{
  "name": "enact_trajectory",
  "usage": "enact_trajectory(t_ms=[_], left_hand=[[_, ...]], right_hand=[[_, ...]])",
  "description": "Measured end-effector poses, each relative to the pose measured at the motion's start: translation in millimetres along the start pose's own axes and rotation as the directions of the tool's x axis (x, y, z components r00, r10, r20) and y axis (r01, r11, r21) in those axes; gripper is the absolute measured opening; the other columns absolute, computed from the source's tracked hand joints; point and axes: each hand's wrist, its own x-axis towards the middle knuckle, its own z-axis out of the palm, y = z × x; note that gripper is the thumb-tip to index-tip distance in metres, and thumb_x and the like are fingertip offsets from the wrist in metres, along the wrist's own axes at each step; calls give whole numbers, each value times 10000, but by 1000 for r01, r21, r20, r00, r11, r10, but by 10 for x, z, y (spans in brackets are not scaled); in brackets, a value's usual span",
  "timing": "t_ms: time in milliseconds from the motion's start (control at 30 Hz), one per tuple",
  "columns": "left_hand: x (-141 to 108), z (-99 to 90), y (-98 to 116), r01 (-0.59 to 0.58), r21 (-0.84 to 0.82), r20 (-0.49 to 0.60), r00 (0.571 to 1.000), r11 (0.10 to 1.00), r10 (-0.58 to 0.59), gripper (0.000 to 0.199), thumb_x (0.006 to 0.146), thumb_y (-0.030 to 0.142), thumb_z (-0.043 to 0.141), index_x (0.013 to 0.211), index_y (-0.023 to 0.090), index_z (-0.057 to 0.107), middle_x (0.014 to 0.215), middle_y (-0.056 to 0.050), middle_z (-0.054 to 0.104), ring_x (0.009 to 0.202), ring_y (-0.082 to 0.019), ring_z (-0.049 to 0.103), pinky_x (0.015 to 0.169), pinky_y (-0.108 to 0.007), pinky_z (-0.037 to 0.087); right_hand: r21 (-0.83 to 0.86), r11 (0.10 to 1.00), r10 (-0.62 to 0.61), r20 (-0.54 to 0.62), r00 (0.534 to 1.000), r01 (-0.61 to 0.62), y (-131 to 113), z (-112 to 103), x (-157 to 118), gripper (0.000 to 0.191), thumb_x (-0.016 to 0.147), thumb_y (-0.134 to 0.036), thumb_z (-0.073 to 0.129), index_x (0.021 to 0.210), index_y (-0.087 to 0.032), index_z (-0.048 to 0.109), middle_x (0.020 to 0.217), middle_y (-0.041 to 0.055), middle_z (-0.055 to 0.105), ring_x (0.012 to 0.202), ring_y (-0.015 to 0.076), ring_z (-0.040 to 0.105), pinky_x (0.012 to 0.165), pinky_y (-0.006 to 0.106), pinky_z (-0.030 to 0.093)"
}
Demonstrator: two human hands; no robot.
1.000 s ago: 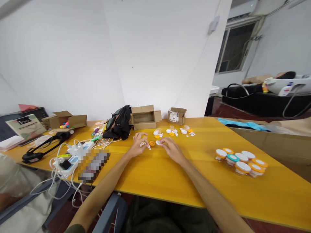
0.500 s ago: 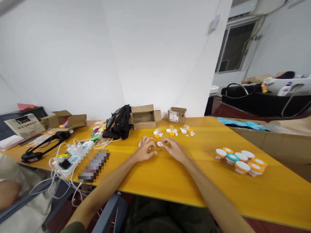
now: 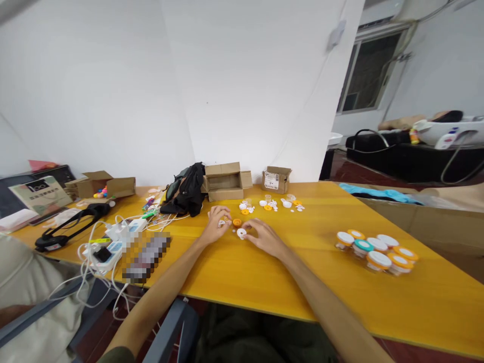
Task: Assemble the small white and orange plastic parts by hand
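My right hand point(image 3: 262, 236) pinches the edge of a white round disc point(image 3: 241, 233) with a dark hole in its middle, low over the table. Left of it, my left hand point(image 3: 217, 224) curls its fingers round a small white plastic part point(image 3: 221, 223), partly hidden by them. Between the two hands an orange ring-shaped cap point(image 3: 237, 222) lies on the table, with a tiny pale piece point(image 3: 233, 231) beside it. Farther back sit groups of clear cups, white parts point(image 3: 262, 203) and orange rings point(image 3: 245, 212).
Several lidded jars point(image 3: 378, 259) cluster on the right of the yellow table point(image 3: 287, 282). Cardboard boxes point(image 3: 226, 194) and a black bag point(image 3: 187, 194) stand along the wall. A power strip point(image 3: 113, 249), cables and a blurred-out phone-like object point(image 3: 145, 259) lie at left. Another person sits far left.
My left hand has drawn back left onto the small white part, uncovering the orange cap. My right hand has moved slightly left and nearer with the disc.
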Motion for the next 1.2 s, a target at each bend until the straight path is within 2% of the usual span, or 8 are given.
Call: enact_trajectory(t_ms=[300,567,867,1033,1200], left_hand=[[-10,23,33,-73,23,69,995,997,71,81,868,243,576,848,229,654,1134,-55,612,1109,-246,445,967,-421,335],[2,-8,-25,-70,71,90,994,995,64,108,872,247,575,851,242,681,1140,-51,608,1107,-249,427,945,-423,347],[14,-72,-66,-94,124,124,989,988,78,117,854,203,577,851,246,686,1156,-53,607,1119,-258,432,942,-426,347],[26,-113,-128,-70,142,111,992,987,54,123,840,187,585,867,247,690,1145,-53,608,1113,-256,440,937,-425,347],[1,-90,-125,-99,123,166,983,988,78,94,836,242,621,862,249,711,1172,-57,590,1129,-259,427,959,-432,345]], right_hand=[[-105,993,-46,134,990,61,-1,3,-8,160,860,-222,604,957,-230,732,951,73,706,934,246,627,876,381,483],[-77,996,-23,148,989,35,40,17,-6,176,860,-233,608,979,-242,738,966,64,700,952,239,620,874,368,484],[-118,992,58,167,984,-39,-38,5,8,160,821,-186,614,948,-215,706,948,64,677,960,241,614,899,385,475],[-90,994,74,144,987,-62,-46,13,6,140,800,-192,630,930,-216,676,950,55,671,951,231,619,879,374,485],[-26,995,96,48,994,-95,-12,1,14,146,809,-227,631,952,-211,656,1028,72,670,998,234,623,906,379,484]])
